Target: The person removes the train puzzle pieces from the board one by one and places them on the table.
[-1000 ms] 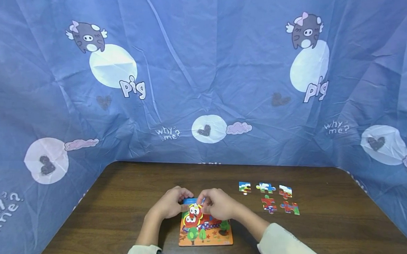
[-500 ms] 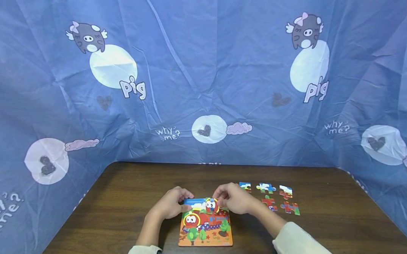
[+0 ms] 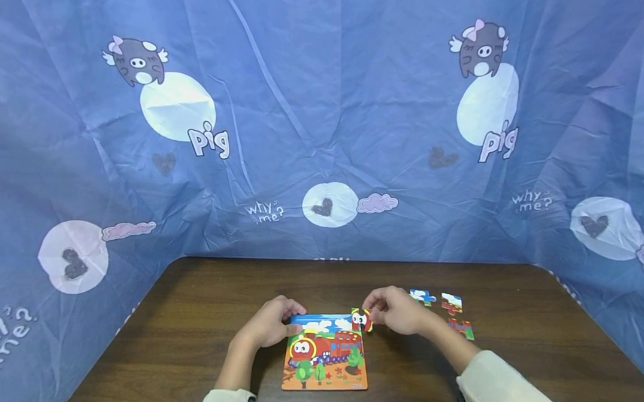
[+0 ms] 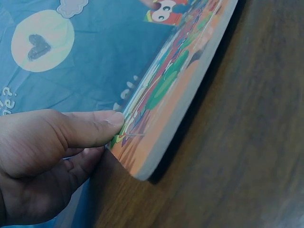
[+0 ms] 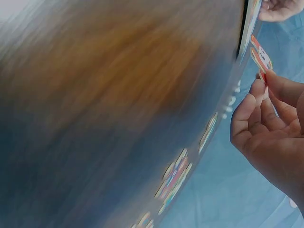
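A square picture puzzle board (image 3: 325, 369) with a red train on it lies on the table. My left hand (image 3: 272, 323) grips its left edge; in the left wrist view the thumb presses on top of the board (image 4: 166, 88), with fingers at the side. Just off the board's upper right corner, my right hand (image 3: 401, 310) pinches a puzzle piece (image 3: 361, 320) that shows a red face with white eyes. The right wrist view shows this piece (image 5: 261, 55) held by one edge between thumb and fingertips, tilted up.
Loose puzzle pieces lie to the right of my right hand, among them a blue-and-white one (image 3: 422, 297), a white-and-red one (image 3: 452, 303) and a red-and-green one (image 3: 462, 328). The hand hides others. A blue printed cloth (image 3: 319, 135) hangs behind the brown table (image 3: 223, 283).
My right hand has moved right with the puzzle piece, from above the train picture to past the board's right edge. The left hand keeps its grip on the board.
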### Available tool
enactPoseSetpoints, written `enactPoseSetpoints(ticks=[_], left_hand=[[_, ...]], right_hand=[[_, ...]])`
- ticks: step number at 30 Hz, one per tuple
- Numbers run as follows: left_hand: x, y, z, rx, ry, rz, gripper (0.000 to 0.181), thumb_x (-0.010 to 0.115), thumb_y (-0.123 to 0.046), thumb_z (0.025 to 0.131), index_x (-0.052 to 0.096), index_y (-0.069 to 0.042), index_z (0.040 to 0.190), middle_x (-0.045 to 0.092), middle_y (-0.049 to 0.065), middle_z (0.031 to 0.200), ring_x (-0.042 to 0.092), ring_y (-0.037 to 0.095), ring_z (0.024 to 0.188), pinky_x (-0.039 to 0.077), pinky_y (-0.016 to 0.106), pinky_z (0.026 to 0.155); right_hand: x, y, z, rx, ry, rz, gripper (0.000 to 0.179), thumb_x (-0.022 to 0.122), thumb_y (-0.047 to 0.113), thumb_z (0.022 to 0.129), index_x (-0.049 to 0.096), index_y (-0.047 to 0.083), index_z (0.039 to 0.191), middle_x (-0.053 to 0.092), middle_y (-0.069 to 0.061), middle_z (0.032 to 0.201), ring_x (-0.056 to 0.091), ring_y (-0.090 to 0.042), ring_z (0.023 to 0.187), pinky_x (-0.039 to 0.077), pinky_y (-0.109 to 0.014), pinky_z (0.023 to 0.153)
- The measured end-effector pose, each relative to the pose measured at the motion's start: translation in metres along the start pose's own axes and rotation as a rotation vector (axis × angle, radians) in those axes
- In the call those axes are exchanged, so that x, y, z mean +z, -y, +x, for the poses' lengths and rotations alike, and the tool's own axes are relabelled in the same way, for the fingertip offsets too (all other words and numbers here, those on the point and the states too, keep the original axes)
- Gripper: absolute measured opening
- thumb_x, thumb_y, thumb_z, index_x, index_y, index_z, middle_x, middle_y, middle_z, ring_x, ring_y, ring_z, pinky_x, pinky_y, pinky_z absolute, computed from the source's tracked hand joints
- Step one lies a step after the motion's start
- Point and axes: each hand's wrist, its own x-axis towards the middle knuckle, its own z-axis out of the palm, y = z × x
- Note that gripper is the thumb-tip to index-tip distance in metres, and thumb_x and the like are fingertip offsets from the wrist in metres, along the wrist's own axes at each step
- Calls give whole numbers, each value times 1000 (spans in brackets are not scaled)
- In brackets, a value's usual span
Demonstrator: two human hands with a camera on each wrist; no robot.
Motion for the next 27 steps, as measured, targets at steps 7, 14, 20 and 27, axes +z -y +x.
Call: enactPoseSetpoints(ticks=[7, 14, 20, 27], left_hand=[[0, 0, 0, -1, 0, 4, 16, 80, -12, 90, 74, -14, 105, 60, 1, 101, 56, 21, 97, 49, 49, 94], [-1, -1, 0, -2, 2, -2, 16, 79, -13, 90, 73, -14, 105, 60, 2, 101, 56, 21, 97, 49, 50, 94], [-1, 0, -1, -1, 5, -10, 16, 79, -13, 90, 74, -14, 105, 60, 2, 102, 56, 21, 98, 49, 50, 95], [-1, 1, -1, -2, 1, -14, 16, 79, -12, 90, 73, -14, 105, 60, 2, 102, 56, 21, 98, 49, 50, 95]], right_hand=[[-13, -12, -10, 11, -3, 3, 16, 58, -8, 96, 69, 0, 104, 66, -5, 84, 63, -17, 77, 50, -27, 63], [-23, -17, -20, 13, -15, -3, 12, 60, -8, 96, 68, -2, 103, 65, -8, 84, 63, -20, 78, 52, -26, 64], [-31, -27, -24, 1, -2, -30, 13, 61, -8, 94, 69, -1, 101, 65, -5, 83, 59, -15, 74, 48, -25, 57], [-36, -35, -25, -10, 24, -37, 14, 61, -7, 93, 69, 0, 102, 66, -5, 84, 59, -14, 75, 50, -26, 63]])
